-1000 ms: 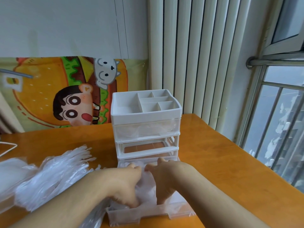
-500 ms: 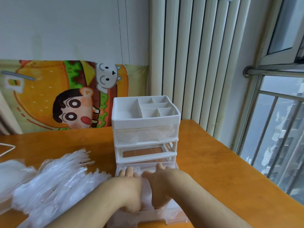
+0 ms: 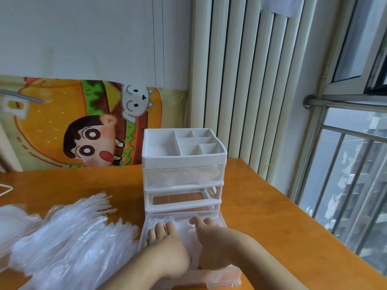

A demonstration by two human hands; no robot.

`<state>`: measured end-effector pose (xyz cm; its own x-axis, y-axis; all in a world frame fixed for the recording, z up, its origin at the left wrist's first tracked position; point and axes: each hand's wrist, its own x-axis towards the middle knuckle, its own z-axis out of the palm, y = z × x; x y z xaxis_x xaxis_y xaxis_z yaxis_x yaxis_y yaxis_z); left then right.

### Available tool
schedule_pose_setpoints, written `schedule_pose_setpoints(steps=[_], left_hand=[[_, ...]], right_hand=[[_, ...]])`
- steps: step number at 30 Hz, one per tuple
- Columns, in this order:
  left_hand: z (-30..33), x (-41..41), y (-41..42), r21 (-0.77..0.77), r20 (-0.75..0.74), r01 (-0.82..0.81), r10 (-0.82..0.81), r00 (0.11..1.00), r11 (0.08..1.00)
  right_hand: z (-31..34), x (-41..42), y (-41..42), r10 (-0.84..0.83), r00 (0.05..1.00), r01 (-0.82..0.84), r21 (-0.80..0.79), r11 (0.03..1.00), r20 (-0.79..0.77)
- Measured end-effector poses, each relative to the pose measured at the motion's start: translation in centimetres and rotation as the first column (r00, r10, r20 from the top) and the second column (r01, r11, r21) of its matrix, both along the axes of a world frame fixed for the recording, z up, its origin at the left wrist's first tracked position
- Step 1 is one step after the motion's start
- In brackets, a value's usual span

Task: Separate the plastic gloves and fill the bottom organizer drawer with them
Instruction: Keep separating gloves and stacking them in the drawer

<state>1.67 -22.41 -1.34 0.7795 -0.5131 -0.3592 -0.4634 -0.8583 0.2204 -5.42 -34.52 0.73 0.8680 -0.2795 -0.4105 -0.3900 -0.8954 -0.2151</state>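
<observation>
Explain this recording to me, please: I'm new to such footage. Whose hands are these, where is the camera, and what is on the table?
No robot here: a person wears one camera on the head, looking down at their bare hands. On the orange wooden table stands a white plastic organizer with clear drawers. Its bottom clear drawer is pulled out. The left hand and right hand lie flat inside it, pressing down thin clear plastic gloves. Neither hand grips anything that I can see. A loose pile of clear plastic gloves waits on the table to the left. Behind is a cartoon burger poster.
</observation>
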Motion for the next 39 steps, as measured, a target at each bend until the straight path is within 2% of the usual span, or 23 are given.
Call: schedule_pose_setpoints(steps=[8,15,18,20,21,23,26,29,31,35,37,39], left_hand=[[0.0,0.0,0.1,0.119,-0.003,0.080,-0.080,0.997,0.990],[2.3,-0.3,0.4,0.078,-0.032,0.084,-0.082,0.996,0.993],[3.6,-0.2,2.1,-0.036,0.092,0.231,-0.227,0.970,0.972],[5.0,0.2,4.9,-0.182,0.062,0.314,-0.308,0.950,0.932],[5.7,0.7,6.4,-0.296,0.047,0.300,-0.300,0.953,0.907],[7.0,1.9,8.6,-0.564,0.023,0.196,-0.222,0.975,0.802],[7.6,3.9,13.2,-0.862,-0.047,-0.063,0.044,0.998,0.504],[6.8,6.3,18.8,-0.954,-0.131,-0.193,0.261,0.956,0.230],[5.3,7.4,22.0,-0.971,-0.184,-0.221,0.311,0.932,0.089],[1.8,8.0,25.1,-0.959,-0.282,-0.271,0.271,0.920,-0.080],[1.1,8.2,25.6,-0.956,-0.292,-0.275,0.245,0.925,-0.101],[0.8,8.2,26.0,-0.961,-0.277,-0.273,0.224,0.934,-0.051]], right_hand=[[0.9,0.3,0.9,0.072,0.992,-0.085,-0.142,0.986,-0.100],[1.6,-0.1,0.3,0.047,0.999,-0.047,-0.027,0.999,-0.007],[2.4,-0.9,0.5,0.061,0.995,-0.061,-0.007,0.998,0.083],[3.1,-1.5,1.0,0.029,0.987,-0.033,0.021,0.999,0.161],[3.5,-1.8,1.5,0.012,0.975,-0.018,0.025,1.000,0.223],[4.1,-2.2,2.0,-0.015,0.915,0.014,0.005,1.000,0.403],[4.3,-1.9,4.1,-0.004,0.761,-0.005,0.012,1.000,0.649],[3.8,-0.8,7.5,0.012,0.632,-0.067,0.039,0.997,0.775],[3.5,-0.2,10.4,0.043,0.594,-0.138,0.048,0.989,0.803],[1.3,1.8,16.4,0.166,0.677,-0.270,0.032,0.962,0.717],[0.0,2.8,18.8,0.206,0.715,-0.275,-0.002,0.962,0.668],[-1.7,3.9,20.3,0.262,0.787,-0.251,-0.099,0.963,0.559]])
